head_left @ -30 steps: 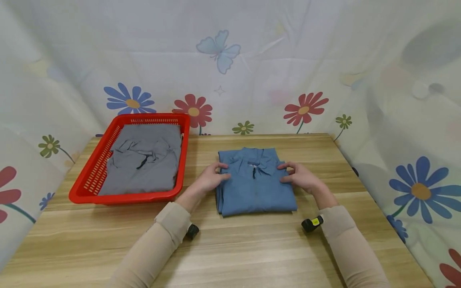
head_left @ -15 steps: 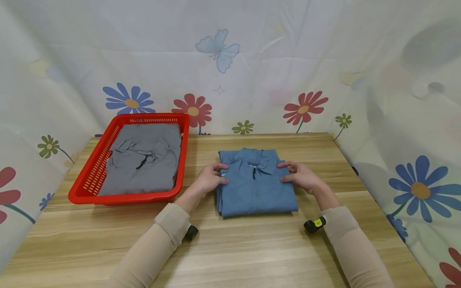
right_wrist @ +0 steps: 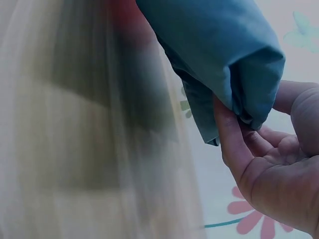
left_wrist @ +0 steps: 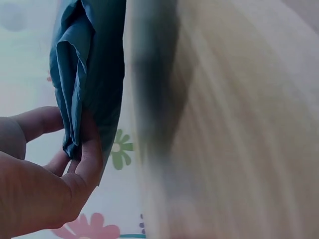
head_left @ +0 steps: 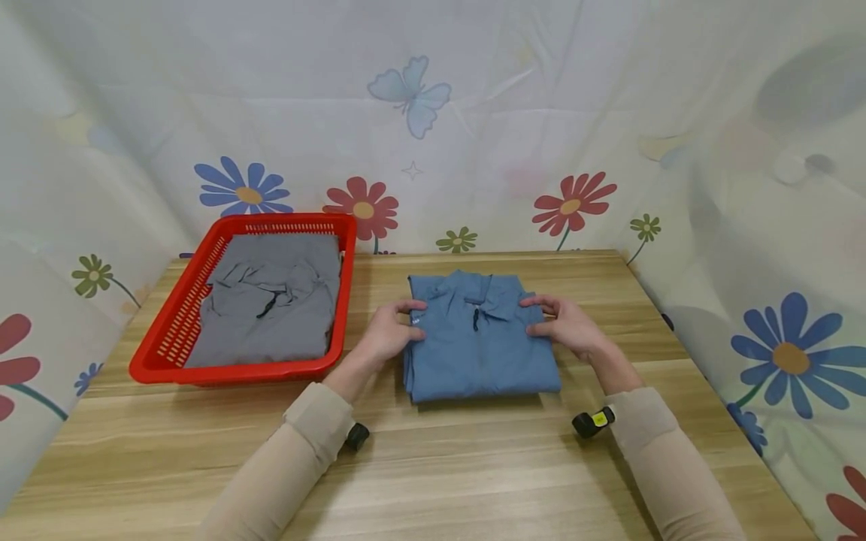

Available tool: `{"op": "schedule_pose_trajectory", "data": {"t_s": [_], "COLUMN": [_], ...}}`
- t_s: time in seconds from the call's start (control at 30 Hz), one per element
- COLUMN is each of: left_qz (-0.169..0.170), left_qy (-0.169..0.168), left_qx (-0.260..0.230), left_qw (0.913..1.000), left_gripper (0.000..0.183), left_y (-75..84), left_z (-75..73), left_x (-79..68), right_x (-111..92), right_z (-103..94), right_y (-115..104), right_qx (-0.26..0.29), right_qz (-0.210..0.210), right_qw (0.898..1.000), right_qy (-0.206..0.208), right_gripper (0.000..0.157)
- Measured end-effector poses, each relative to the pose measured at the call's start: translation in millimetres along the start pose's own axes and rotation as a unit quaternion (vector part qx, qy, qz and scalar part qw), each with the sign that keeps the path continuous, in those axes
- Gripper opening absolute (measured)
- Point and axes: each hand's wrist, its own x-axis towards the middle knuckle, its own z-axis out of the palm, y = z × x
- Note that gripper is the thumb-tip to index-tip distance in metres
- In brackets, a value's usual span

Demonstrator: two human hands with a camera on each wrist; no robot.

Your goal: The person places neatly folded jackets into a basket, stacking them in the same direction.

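Note:
A folded blue shirt (head_left: 480,353) with a collar and a short dark zip pull is held level between both hands, just above the wooden table. My left hand (head_left: 390,330) grips its left edge, and my right hand (head_left: 567,327) grips the right edge. In the left wrist view, the thumb lies on one side of the folded layers of the shirt (left_wrist: 107,59) and the other fingers on the opposite side. The right wrist view has the right hand (right_wrist: 279,184) pinching the rounded fold of the shirt (right_wrist: 209,40) likewise.
A red plastic basket (head_left: 237,373) stands on the table (head_left: 460,481) to the left, with folded grey clothing (head_left: 271,334) inside. Behind the table hangs a white curtain (head_left: 487,173) printed with flowers and a butterfly. Dark cameras sit at both wrists.
Both hands have tightened their hold at the shirt's sides and raised it slightly off the table. The basket and the grey clothing have stayed in place.

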Motion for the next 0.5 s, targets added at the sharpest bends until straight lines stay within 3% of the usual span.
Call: {"op": "schedule_pose_trajectory", "data": {"t_s": [0.27, 0.5], "left_qz": [-0.008, 0.018], "left_qy": [-0.002, -0.004], "left_qx": [0.009, 0.026], "left_qw": [0.9999, 0.9995], "left_gripper": [0.046, 0.047], "left_y": [16.3, 29.2], "left_z": [-10.6, -26.4], "left_x": [-9.4, -13.3], "right_x": [-1, -2], "right_z": [1.1, 6.1], "right_y": [-17, -34], "right_qx": [-0.029, -0.046], "right_qz": [-0.022, -0.048], "right_qw": [0.999, 0.998], "right_qy": [0.009, 0.012], "right_gripper": [0.049, 0.048]}}
